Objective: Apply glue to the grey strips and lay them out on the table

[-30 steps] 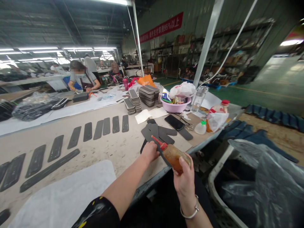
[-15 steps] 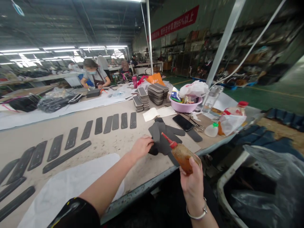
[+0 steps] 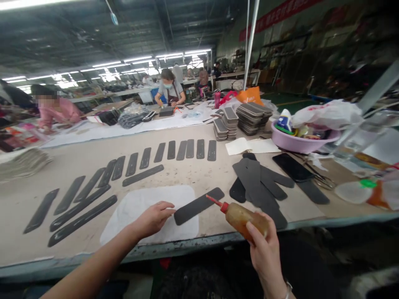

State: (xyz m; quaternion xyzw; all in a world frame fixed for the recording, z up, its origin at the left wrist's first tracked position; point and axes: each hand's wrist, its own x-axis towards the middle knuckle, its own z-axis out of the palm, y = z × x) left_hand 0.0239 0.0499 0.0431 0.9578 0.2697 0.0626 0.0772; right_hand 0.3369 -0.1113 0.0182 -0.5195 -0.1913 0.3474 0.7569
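While the left hand (image 3: 153, 219) presses fingertips on a strip (image 3: 198, 206) near the bench's front edge, the right hand (image 3: 264, 253) grips a glue bottle (image 3: 245, 216). Strip looks thin & bendy; hold its ends.

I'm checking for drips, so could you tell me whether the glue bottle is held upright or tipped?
Tipped: the glue bottle lies nearly sideways in the right hand, its red nozzle pointing left toward the dark strip.
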